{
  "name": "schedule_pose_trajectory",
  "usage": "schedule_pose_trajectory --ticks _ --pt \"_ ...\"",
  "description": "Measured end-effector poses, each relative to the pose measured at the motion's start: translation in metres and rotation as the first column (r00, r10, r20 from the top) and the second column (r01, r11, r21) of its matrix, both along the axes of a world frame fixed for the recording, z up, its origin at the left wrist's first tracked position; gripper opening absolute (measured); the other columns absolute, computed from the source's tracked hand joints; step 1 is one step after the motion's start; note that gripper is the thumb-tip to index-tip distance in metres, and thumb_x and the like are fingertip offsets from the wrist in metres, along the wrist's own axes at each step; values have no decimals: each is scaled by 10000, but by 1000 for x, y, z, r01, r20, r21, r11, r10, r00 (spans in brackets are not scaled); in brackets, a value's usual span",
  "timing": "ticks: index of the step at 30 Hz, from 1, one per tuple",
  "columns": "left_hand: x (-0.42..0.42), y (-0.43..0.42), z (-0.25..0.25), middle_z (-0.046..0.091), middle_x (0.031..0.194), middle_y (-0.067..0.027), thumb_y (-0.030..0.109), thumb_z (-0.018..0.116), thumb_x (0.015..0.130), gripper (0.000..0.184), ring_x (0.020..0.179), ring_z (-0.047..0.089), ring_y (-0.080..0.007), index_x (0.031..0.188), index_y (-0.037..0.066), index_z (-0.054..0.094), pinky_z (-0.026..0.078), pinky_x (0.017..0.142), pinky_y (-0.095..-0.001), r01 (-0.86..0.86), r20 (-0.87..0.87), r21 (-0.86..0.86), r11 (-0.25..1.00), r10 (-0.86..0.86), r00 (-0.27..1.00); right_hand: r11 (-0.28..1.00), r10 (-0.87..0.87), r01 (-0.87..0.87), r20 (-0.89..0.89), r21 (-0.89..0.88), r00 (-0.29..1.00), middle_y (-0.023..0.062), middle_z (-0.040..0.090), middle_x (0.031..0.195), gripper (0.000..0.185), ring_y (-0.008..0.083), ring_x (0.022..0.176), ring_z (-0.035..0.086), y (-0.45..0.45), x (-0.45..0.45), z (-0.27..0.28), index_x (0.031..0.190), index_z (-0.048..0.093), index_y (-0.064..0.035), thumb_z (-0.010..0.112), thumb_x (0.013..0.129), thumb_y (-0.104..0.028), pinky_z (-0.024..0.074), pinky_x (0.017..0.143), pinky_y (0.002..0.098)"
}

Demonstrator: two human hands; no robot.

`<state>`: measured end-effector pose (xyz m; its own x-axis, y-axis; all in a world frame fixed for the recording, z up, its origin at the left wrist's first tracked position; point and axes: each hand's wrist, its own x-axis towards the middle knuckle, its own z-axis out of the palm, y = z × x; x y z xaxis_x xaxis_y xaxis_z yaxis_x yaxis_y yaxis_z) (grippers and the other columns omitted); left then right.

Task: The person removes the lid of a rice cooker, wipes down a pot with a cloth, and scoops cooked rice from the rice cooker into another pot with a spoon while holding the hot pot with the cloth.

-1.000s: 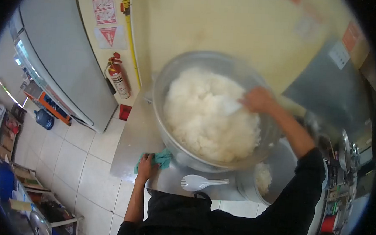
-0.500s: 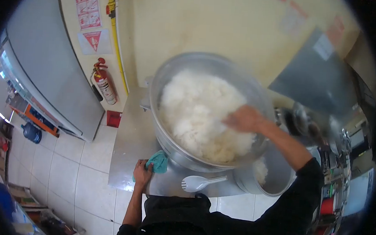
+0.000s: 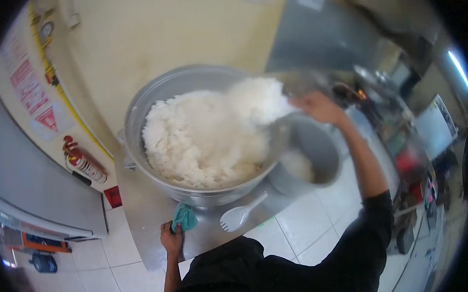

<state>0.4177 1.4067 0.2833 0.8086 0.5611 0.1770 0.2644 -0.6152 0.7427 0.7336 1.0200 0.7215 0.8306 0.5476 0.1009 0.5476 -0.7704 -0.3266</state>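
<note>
A large metal pot (image 3: 205,197) full of white rice (image 3: 192,138) stands on the steel table. Above its right rim, my right hand (image 3: 318,106) is closed round the handle end of a white scoop, mostly hidden under a big heap of rice. My left hand (image 3: 171,238) grips a green cloth (image 3: 185,217) on the table, in front of the pot. A white slotted spoon (image 3: 234,218) lies between the cloth and a smaller metal pot (image 3: 330,169), which has some rice inside.
The steel table (image 3: 151,210) has its near edge by my body. A fire extinguisher (image 3: 87,165) hangs on the left wall, beside a grey fridge (image 3: 37,172). Cookware and a small flame (image 3: 361,93) are at the right back.
My right hand has risen from inside the big pot to its right rim, lifting a heap of rice. The view has turned to the right. My left hand still holds the cloth.
</note>
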Motion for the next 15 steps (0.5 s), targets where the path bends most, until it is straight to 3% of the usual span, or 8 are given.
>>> schedule_pose_trajectory --ticks 1,3,4,6,9,11,13,15 --pt "-3 -1 8 619 973 -143 276 691 842 316 877 624 -337 1042 34 661 501 770 -429 -1 -24 -5 1000 1 1000 999 -35 35 -7 2 999 134 595 598 521 137 557 495 -16 -9 3 788 683 33 548 957 -441 399 553 370" --pt "-3 1 13 616 975 -143 272 693 843 322 876 624 -336 1051 30 657 501 768 -428 19 -57 -5 1000 -19 998 988 -119 93 225 126 967 134 580 586 535 156 538 485 -53 -28 6 726 653 37 558 950 -439 405 556 374" --pt "-6 3 11 614 976 -143 271 696 842 323 878 625 -336 1054 31 655 502 768 -424 25 -66 -17 1000 -26 997 985 -145 120 209 126 967 134 580 586 535 156 538 485 -70 -42 5 726 653 37 558 950 -439 405 556 374" --pt "-2 6 5 611 977 -143 270 699 842 324 880 626 -336 1057 33 652 502 768 -421 53 -67 -31 998 -55 996 910 -403 415 262 13 877 168 623 639 492 228 577 586 -100 -70 9 782 665 38 557 949 -412 454 605 376" --pt "-2 12 -4 609 985 -144 273 701 842 326 888 626 -344 1060 37 650 503 770 -424 92 -23 -9 996 -92 995 822 -500 569 440 -30 746 200 649 693 454 317 679 664 -133 -109 -37 907 662 20 556 941 -420 498 644 409" --pt "-3 13 -10 609 989 -146 267 700 843 314 892 625 -349 1055 41 650 502 776 -429 81 -79 -10 997 -82 994 679 -559 712 504 -178 659 213 661 727 420 340 769 679 -142 -115 -88 1016 626 -8 551 937 -413 519 641 444" --pt "0 13 -6 608 990 -149 271 696 847 312 902 625 -355 1052 40 651 501 780 -435 110 -72 -8 994 -111 991 581 -419 705 593 -407 688 131 684 762 257 291 744 696 -146 -108 -126 1016 618 -68 530 944 -298 547 608 428" --pt "-1 12 -2 608 990 -152 275 691 851 312 912 624 -361 1050 39 651 501 785 -440 132 -73 -9 991 -133 988 532 -311 701 660 -475 683 99 684 772 198 277 731 698 -171 -87 -162 1009 627 -90 538 931 -248 551 608 411"
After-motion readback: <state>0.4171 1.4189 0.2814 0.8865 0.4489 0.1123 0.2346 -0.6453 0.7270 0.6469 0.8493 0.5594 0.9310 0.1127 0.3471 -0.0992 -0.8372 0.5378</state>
